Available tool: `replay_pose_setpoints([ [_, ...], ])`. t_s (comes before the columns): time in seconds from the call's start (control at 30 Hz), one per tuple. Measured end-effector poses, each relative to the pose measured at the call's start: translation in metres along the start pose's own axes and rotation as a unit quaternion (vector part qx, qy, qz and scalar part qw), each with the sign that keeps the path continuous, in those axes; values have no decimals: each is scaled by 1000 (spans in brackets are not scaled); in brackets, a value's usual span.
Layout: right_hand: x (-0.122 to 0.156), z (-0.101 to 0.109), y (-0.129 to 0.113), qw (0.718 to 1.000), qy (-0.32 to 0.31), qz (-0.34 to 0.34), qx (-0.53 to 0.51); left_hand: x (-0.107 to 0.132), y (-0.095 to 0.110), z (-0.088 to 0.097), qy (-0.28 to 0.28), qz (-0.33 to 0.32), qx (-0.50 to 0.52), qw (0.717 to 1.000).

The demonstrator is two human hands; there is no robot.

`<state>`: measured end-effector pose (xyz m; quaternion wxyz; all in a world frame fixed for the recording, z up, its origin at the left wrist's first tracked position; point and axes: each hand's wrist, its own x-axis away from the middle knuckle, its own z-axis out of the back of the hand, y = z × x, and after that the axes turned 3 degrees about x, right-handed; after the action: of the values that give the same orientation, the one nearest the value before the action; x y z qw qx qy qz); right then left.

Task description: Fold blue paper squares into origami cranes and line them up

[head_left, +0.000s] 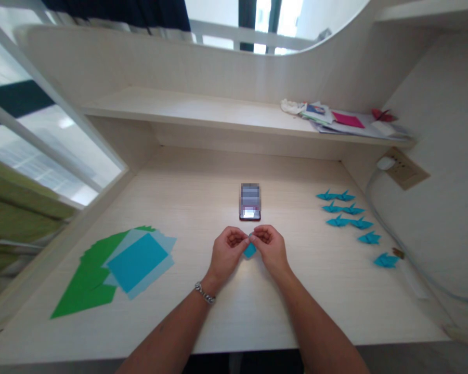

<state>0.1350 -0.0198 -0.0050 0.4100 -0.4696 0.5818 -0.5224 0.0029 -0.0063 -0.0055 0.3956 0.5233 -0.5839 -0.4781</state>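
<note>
A small folded piece of blue paper (250,251) is at the middle of the desk, between my two hands. My left hand (229,250) pinches its upper left edge between thumb and finger. On the other side my right hand (270,248) pinches the upper right edge, the fingertips of both hands nearly meeting. The fingers cover the top of the paper, so its full folded shape is hidden. Just beyond the hands lies a phone (250,201) with its screen lit and blurred.
Blue and green paper sheets (138,262) lie fanned out at the left. Several folded blue paper cranes (351,209) stand in rows at the right, near a white cable (393,236) plugged into a wall socket (403,169). A shelf (203,110) with papers runs across the back.
</note>
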Motion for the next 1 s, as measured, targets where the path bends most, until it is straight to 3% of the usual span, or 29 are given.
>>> replay_pose_setpoints([
  [0.43, -2, 4, -4, 1000, -20, -2, 19, 1, -2, -1, -25, 28, 15, 999],
  [0.63, -2, 4, -6, 999, 23, 21, 36, 1, 2, -4, -48, 77, 20, 996],
  [0.83, -6, 5, -2, 999, -36, -21, 13, 0, 3, -2, -39, 78, 13, 996],
  [1.0, -6, 7, -3, 999, -25, -12, 16, 0, 2, -2, -56, 74, 14, 996],
])
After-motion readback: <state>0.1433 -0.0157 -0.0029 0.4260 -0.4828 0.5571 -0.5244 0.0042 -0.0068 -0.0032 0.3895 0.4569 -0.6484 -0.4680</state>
